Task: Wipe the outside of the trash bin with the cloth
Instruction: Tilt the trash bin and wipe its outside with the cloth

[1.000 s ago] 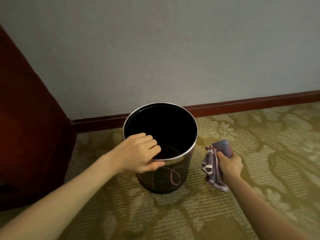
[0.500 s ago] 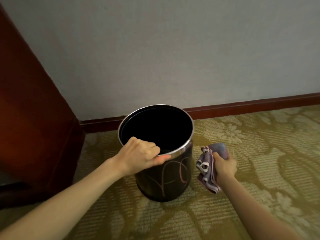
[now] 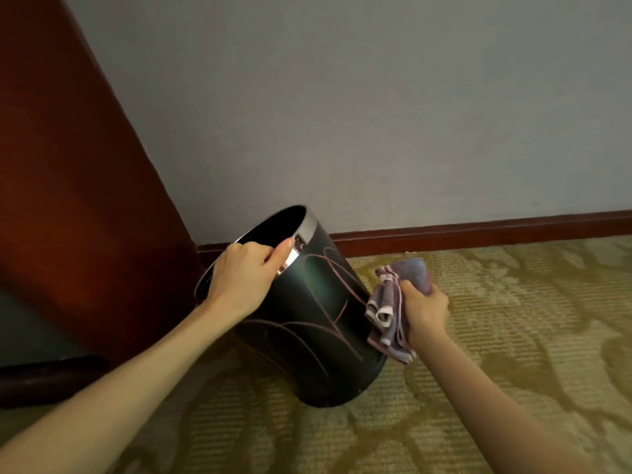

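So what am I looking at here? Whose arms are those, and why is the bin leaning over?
This is one picture from a little camera worn on a person's head, so you see what they see, looking down at their own two arms. There is no robot here, just bare hands.

The left hand grips the shiny rim of a dark bin with thin pink lines drawn on it. The bin is tipped to the left, so its side faces the person. Its bottom edge looks to be down on the carpet.

The right hand is closed around a bunched purple cloth. The cloth is right up against the bin's side; it looks like it touches, ready to wipe.

Behind is a grey wall, and on the left something of dark red wood.
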`<state>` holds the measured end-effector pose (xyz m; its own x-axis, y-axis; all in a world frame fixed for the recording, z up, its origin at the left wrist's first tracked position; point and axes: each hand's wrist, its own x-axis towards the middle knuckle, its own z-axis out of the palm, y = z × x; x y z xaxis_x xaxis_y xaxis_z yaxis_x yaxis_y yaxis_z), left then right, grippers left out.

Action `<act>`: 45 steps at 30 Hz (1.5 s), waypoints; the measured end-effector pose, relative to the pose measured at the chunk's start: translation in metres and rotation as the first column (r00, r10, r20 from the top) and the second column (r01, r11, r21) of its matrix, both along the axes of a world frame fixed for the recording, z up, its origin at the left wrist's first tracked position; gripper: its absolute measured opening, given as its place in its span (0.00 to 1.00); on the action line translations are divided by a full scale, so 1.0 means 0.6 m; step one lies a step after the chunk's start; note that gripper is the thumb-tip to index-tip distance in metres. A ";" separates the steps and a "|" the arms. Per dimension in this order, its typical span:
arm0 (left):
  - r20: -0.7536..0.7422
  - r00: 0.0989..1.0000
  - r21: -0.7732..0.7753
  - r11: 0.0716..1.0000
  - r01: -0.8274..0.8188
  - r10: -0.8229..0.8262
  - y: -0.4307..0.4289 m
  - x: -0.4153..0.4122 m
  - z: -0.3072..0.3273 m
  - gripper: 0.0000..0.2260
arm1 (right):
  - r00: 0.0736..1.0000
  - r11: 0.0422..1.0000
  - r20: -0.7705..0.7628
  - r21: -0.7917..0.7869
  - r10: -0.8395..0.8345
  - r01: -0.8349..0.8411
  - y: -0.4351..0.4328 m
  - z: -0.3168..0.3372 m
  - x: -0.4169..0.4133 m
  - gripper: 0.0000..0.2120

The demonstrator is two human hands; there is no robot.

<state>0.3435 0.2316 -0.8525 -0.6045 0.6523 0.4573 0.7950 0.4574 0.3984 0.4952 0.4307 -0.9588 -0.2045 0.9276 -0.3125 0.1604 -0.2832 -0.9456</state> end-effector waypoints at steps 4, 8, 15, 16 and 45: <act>0.071 0.984 -0.023 0.986 -0.162 0.163 0.021 -0.033 0.006 0.29 | 1.000 0.998 0.018 0.054 0.023 -0.024 -0.034 0.016 -0.035 0.12; 0.057 0.948 -0.061 0.949 -0.311 0.314 0.031 -0.062 0.002 0.29 | 0.990 0.962 0.138 0.264 0.026 -0.062 -0.086 0.033 -0.059 0.13; -0.050 0.922 -0.074 0.920 -0.386 0.383 0.038 -0.087 -0.003 0.30 | 0.987 0.864 0.153 0.489 0.047 -0.117 -0.167 0.033 -0.087 0.14; -0.064 0.930 -0.066 0.928 -0.367 0.363 0.036 -0.089 -0.004 0.30 | 0.985 0.849 0.161 0.510 0.062 -0.137 -0.164 0.031 -0.087 0.14; -0.017 0.907 -0.066 0.905 -0.421 0.421 0.047 -0.125 -0.005 0.33 | 0.986 0.826 0.168 0.557 -0.011 -0.086 -0.169 0.005 -0.094 0.16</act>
